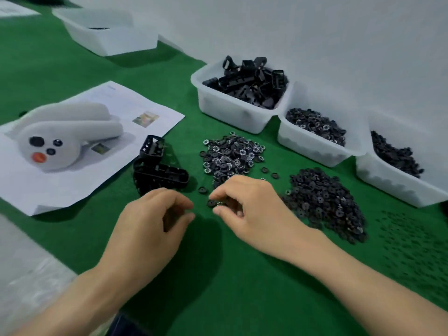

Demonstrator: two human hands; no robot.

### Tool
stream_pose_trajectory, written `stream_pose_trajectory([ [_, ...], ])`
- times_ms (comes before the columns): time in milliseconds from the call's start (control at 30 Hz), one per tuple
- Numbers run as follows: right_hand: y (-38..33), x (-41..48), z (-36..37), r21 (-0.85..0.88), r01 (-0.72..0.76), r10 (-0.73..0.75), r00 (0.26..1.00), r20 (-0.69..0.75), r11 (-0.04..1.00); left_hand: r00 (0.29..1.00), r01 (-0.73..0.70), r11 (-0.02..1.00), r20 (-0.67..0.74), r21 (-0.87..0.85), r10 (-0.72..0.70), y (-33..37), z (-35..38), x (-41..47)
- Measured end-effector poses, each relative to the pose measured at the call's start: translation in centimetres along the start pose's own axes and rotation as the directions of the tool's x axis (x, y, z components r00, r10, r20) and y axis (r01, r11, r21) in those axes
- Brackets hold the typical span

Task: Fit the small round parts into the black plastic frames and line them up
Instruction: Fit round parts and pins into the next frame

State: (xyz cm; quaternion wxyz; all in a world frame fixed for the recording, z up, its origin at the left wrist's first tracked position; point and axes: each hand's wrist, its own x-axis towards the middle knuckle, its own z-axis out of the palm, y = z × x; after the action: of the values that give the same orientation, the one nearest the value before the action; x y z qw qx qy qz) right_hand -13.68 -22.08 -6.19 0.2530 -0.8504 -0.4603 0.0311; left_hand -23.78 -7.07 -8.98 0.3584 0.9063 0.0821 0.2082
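Observation:
My right hand pinches a small black round part between thumb and forefinger, just above the green mat. My left hand hovers beside it with fingers curled; whether it holds anything is hidden. Two black plastic frames lie together just beyond my left hand, at the edge of a paper sheet. A heap of round toothed parts lies beyond my right hand. A second heap of black discs lies to its right. One loose disc sits between frames and hands.
Three white bins line the wall: one of black frames, one of round parts, one of dark parts. A white device rests on the paper sheet at left. Another white bin stands far back.

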Motion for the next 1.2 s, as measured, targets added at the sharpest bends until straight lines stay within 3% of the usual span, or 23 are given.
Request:
stream_pose_trajectory([
  [133, -2.0, 4.8, 2.6, -0.007, 0.003, -0.004, 0.997, -0.074, 1.0, 0.985, 0.092, 0.996, -0.149, 0.002, -0.09, -2.4, -2.3, 1.0],
  [300, -2.1, 7.6, 4.1, -0.105, -0.024, 0.024, 1.0, -0.002, 0.994, 0.977, 0.14, 0.988, -0.154, -0.061, -0.148, -3.6, -3.2, 1.2],
  [533, -0.9, 1.5, 1.3, -0.009, 0.073, -0.073, 0.996, -0.055, 0.997, 0.977, 0.01, 0.998, -0.211, -0.059, -0.023, -2.5, -3.3, 0.5],
  [600, 0.0, -1.7, 0.6, -0.021, 0.074, -0.075, 0.996, -0.039, 0.997, 0.987, -0.032, 0.996, -0.162, -0.088, 0.017, -2.1, -3.0, 0.5],
  [700, 1.3, -4.9, 0.2, -0.085, 0.053, -0.055, 0.998, -0.028, 0.995, 0.988, -0.103, 0.987, 0.107, -0.122, 0.116, -1.4, -1.8, 0.7],
  [767, 1.8, -6.1, 0.2, -0.069, -0.045, 0.038, 0.994, -0.105, 0.997, 0.941, -0.133, 0.98, 0.29, -0.147, 0.171, -1.0, -0.7, 1.0],
  [833, 1.9, -7.0, 0.2, 0.036, -0.183, 0.187, 0.958, -0.219, 0.982, 0.896, -0.168, 0.974, 0.387, -0.153, 0.215, -0.7, 0.4, 1.2],
  [900, 1.8, -7.7, 0.4, 0.16, -0.288, 0.321, 0.915, -0.244, 0.944, 0.871, -0.201, 0.969, 0.426, -0.142, 0.242, -0.5, 1.2, 1.5],
  [967, 1.5, -7.7, 0.7, 0.215, -0.321, 0.364, 0.909, -0.204, 0.922, 0.867, -0.219, 0.969, 0.432, -0.115, 0.247, -0.2, 1.6, 1.7],
  [1200, 0.8, -5.8, 0.5, 0.214, -0.21, 0.227, 0.972, -0.058, 0.954, 0.881, -0.288, 0.957, 0.386, -0.017, 0.272, 0.9, 2.1, -0.2],
])
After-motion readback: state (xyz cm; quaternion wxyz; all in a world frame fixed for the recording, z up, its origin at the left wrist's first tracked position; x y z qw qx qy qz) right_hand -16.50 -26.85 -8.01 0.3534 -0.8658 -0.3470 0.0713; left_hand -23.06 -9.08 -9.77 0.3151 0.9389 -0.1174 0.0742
